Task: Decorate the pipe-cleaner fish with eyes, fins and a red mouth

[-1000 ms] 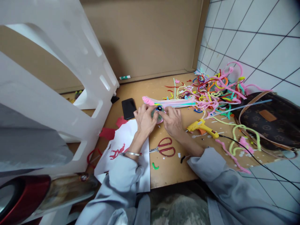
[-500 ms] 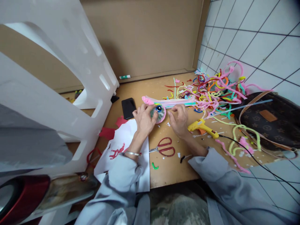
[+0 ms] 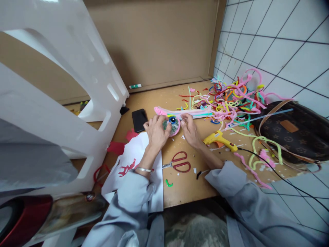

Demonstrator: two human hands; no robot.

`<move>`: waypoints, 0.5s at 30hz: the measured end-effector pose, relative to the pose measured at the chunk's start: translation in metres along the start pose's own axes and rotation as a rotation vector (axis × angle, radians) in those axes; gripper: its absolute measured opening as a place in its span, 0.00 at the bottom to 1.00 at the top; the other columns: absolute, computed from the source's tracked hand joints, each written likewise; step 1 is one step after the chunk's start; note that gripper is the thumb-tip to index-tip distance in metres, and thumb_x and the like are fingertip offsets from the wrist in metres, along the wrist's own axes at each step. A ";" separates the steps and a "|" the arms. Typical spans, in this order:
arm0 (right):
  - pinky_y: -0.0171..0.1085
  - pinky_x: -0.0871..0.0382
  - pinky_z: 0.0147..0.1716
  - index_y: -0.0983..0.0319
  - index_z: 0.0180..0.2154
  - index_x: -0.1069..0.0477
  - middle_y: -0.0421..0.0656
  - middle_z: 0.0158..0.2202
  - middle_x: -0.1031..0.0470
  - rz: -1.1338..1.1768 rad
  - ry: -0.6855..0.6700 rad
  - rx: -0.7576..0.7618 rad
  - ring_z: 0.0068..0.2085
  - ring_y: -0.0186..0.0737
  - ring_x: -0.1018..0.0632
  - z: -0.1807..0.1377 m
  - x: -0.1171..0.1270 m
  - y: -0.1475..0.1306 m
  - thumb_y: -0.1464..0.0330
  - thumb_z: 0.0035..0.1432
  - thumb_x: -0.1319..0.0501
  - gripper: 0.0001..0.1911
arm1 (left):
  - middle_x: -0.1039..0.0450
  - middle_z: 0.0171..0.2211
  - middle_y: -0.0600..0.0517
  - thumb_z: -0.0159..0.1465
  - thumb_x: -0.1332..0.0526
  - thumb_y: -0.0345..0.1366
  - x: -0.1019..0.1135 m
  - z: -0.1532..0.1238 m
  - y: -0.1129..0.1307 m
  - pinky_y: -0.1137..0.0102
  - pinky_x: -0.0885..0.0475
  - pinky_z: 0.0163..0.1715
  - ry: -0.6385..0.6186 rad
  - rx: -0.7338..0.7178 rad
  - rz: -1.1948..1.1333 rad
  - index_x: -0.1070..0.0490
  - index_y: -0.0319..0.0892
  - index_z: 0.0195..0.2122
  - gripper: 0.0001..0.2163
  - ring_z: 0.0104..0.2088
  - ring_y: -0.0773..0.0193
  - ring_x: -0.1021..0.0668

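A round disc (image 3: 176, 129) with a pink fuzzy rim and a clear, greenish middle lies in the grasp of my left hand (image 3: 157, 131). My left thumb presses on its face, beside a shiny dark-blue ball (image 3: 172, 119) with a white highlight. At the disc's right edge is my right hand (image 3: 190, 130), its thumb and fingers a little apart with nothing visible between them. Whether it touches the rim I cannot tell. Just behind the disc runs a bundle of pastel pipe cleaners (image 3: 197, 112) with a pink fuzzy end (image 3: 159, 110).
Red-handled scissors (image 3: 181, 166) lie in front of my hands. A yellow glue gun (image 3: 220, 140) with a black cord is at right, before a brown bag (image 3: 295, 130). Tangled pipe cleaners (image 3: 233, 103) pile up behind. At left are a phone (image 3: 139, 120), white paper (image 3: 133, 151) and a white plastic frame (image 3: 102, 68).
My right hand has moved left to the disc's edge, and its fingers have loosened from a pinch. My left hand keeps its hold on the disc. The view has shifted slightly.
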State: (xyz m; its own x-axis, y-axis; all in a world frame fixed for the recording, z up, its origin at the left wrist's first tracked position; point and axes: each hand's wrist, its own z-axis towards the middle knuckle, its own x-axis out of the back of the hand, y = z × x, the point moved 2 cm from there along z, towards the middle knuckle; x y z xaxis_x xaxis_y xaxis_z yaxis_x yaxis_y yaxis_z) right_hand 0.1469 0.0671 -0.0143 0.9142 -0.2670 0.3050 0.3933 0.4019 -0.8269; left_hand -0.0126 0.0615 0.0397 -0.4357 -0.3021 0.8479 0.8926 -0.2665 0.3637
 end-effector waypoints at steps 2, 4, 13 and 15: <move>0.48 0.32 0.59 0.61 0.62 0.44 0.56 0.61 0.31 0.029 -0.032 -0.011 0.61 0.47 0.27 0.001 -0.003 0.001 0.51 0.67 0.53 0.30 | 0.25 0.50 0.47 0.67 0.45 0.44 0.000 0.000 0.000 0.57 0.41 0.50 0.009 -0.001 0.007 0.27 0.48 0.47 0.12 0.51 0.50 0.29; 0.49 0.32 0.59 0.60 0.66 0.48 0.57 0.62 0.32 0.031 -0.070 -0.026 0.62 0.48 0.28 0.001 -0.006 0.002 0.48 0.67 0.53 0.35 | 0.25 0.50 0.47 0.67 0.44 0.45 0.000 0.000 0.000 0.56 0.41 0.50 0.029 -0.006 0.001 0.27 0.48 0.46 0.12 0.52 0.49 0.30; 0.51 0.32 0.57 0.65 0.70 0.56 0.57 0.56 0.26 -0.057 -0.113 0.010 0.57 0.51 0.25 0.002 -0.005 0.004 0.47 0.67 0.55 0.41 | 0.24 0.46 0.49 0.60 0.36 0.39 -0.004 0.004 -0.008 0.57 0.38 0.49 0.043 0.117 -0.205 0.27 0.47 0.41 0.08 0.50 0.49 0.29; 0.51 0.31 0.57 0.65 0.70 0.55 0.57 0.59 0.28 -0.120 -0.107 0.048 0.57 0.51 0.25 0.000 -0.005 0.002 0.49 0.68 0.54 0.39 | 0.25 0.47 0.49 0.59 0.35 0.38 -0.006 0.006 -0.014 0.57 0.37 0.49 0.040 0.164 -0.274 0.28 0.47 0.40 0.08 0.50 0.49 0.29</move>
State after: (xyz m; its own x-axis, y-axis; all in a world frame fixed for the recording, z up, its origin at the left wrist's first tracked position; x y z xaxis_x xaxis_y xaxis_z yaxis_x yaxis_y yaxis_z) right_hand 0.1433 0.0685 -0.0171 0.8645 -0.2215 0.4512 0.5023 0.4145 -0.7589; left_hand -0.0221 0.0721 0.0320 -0.6637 -0.2759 0.6953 0.7469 -0.1932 0.6363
